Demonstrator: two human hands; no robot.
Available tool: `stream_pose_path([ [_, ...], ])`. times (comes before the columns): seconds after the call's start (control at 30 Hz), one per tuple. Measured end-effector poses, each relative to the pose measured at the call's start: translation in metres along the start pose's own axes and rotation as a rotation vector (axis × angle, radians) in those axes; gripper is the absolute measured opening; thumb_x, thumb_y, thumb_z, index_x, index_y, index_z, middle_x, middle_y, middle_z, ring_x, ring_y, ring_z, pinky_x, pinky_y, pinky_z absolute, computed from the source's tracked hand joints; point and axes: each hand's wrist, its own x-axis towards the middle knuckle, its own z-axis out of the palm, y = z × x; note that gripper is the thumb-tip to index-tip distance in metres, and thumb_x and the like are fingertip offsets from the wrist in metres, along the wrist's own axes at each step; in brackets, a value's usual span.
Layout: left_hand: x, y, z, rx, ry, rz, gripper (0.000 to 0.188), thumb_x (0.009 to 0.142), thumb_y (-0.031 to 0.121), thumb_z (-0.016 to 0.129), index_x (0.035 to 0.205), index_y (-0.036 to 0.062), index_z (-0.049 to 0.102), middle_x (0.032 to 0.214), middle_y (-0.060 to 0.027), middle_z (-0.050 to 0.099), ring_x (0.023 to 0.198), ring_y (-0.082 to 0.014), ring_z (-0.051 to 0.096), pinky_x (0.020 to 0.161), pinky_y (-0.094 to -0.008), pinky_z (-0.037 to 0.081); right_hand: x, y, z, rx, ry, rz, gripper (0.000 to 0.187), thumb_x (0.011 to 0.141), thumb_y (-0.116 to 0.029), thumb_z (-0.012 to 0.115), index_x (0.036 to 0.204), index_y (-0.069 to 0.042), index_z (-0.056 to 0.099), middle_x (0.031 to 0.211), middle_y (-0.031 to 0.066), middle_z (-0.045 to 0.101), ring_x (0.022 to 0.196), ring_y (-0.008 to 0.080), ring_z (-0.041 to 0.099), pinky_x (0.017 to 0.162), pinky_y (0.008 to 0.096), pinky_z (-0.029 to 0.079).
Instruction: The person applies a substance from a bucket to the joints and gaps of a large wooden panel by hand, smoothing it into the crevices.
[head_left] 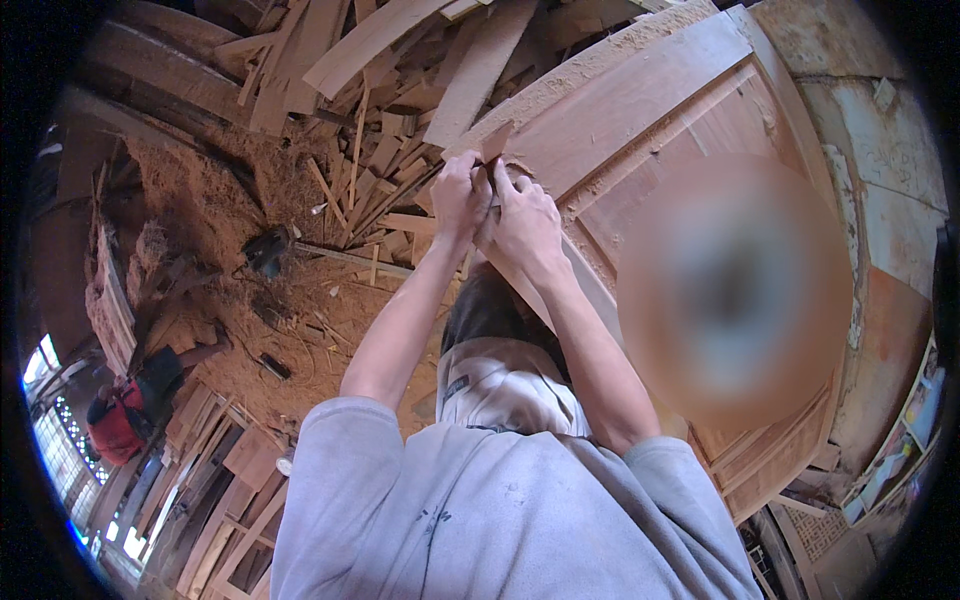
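My left hand [461, 195] is closed in front of me, at the near left corner of a large wooden panel door [625, 110]. Right beside it, my right hand [527, 217] is also closed, its index finger pointing forward along a thin reddish-brown flat piece [497, 141]. That piece sticks up past the fingertips of both hands. Whether it is a wood sliver or a folded sheet, I cannot make out. The door has raised frame rails with recessed panels, and sawdust lies along its grooves and far edge. My fingers hide the spot where they meet the door.
Offcuts and boards [390, 150] are heaped beyond my hands. Sawdust covers the floor [300, 310] at the left, with a dark object [266, 250] on it. A person in red [118, 425] is at the far left, near stacked planks [235, 480]. A blurred patch covers part of the door.
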Motion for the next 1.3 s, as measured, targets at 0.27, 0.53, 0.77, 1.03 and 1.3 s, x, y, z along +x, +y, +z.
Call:
stream_pose_path([
  [0.27,-0.001,-0.001,0.0,0.031,-0.029,-0.016,0.015,0.09,0.02,0.054,0.094,0.0079,0.062,0.087,-0.0166,0.065,0.084,-0.038,0.063,0.071,-0.0474,0.05,0.002,-0.003,-0.01,0.082,-0.019,-0.017,0.053,0.085,-0.014,0.059,0.136,-0.008,0.049,0.104,0.0213,0.064,0.098,0.0395,0.063,0.087,0.0488,0.05],
  [0.53,-0.003,-0.007,0.001,0.047,-0.018,-0.015,0.016,0.091,0.021,0.054,0.097,0.0091,0.063,0.087,-0.0165,0.065,0.084,-0.0379,0.063,0.07,-0.0474,0.049,0.007,-0.012,-0.023,0.135,-0.15,0.085,0.05,0.088,-0.016,0.055,0.136,-0.008,0.048,0.107,0.0235,0.064,0.101,0.0406,0.063,0.088,0.0496,0.049],
  [0.77,-0.001,-0.002,0.005,0.06,-0.008,-0.046,0.014,0.089,0.019,0.055,0.094,0.0075,0.061,0.086,-0.0188,0.064,0.083,-0.0392,0.062,0.069,-0.049,0.048,0.0,0.015,-0.001,0.194,0.056,-0.034,0.05,0.087,-0.013,0.056,0.136,-0.009,0.049,0.103,0.0233,0.065,0.094,0.0405,0.065,0.085,0.0501,0.051],
  [1.03,-0.001,-0.004,0.001,0.01,-0.047,-0.004,0.011,0.087,0.013,0.055,0.094,0.0067,0.06,0.087,-0.0179,0.063,0.084,-0.0383,0.062,0.071,-0.0485,0.049,0.003,0.009,-0.005,0.082,-0.038,-0.018,0.057,0.084,-0.008,0.057,0.141,-0.011,0.049,0.105,0.0204,0.064,0.095,0.0377,0.065,0.088,0.0465,0.051],
  [1.3,-0.002,-0.006,0.001,-0.013,-0.033,0.035,0.014,0.085,0.009,0.055,0.097,0.0063,0.062,0.091,-0.0165,0.064,0.089,-0.0373,0.062,0.076,-0.0463,0.051,0.0,-0.004,-0.008,0.129,-0.077,0.061,0.058,0.086,-0.012,0.056,0.143,-0.012,0.045,0.105,0.0216,0.065,0.1,0.0387,0.063,0.088,0.0478,0.05],
])
